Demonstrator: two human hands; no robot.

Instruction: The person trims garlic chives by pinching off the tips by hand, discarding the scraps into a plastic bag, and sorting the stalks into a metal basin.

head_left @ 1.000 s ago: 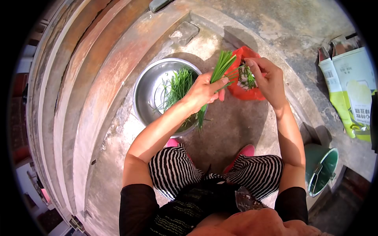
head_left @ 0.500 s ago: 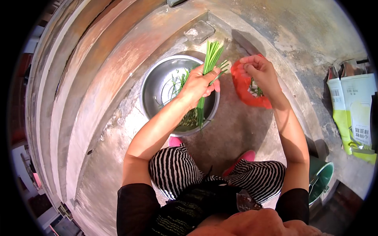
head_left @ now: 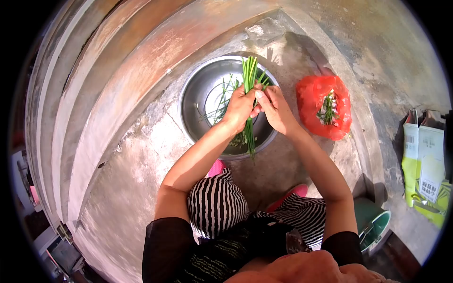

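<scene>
A bunch of long green chive stems (head_left: 249, 70) is gripped in my left hand (head_left: 239, 107), over a round metal basin (head_left: 188, 123). The stems stand out above the fist and their thin ends hang below it. Several shorter stems fan out to the right of the bunch. My right hand (head_left: 277, 109) meets the left one at the bunch, thumb and fingers closed together on the stems; its fingertips are partly hidden. More loose chives (head_left: 221, 106) lie inside the basin.
A red plastic bag (head_left: 306, 106) with green and pale scraps in it sits on the concrete floor to the right. Farther right are a white-and-green package (head_left: 427, 162) and a green bucket (head_left: 377, 231). Concrete steps (head_left: 118, 89) rise on the left.
My right hand has moved left from above the red bag to the chive bunch, where it touches my left hand. The bag is now uncovered. My left hand keeps its hold. The view has shifted slightly.
</scene>
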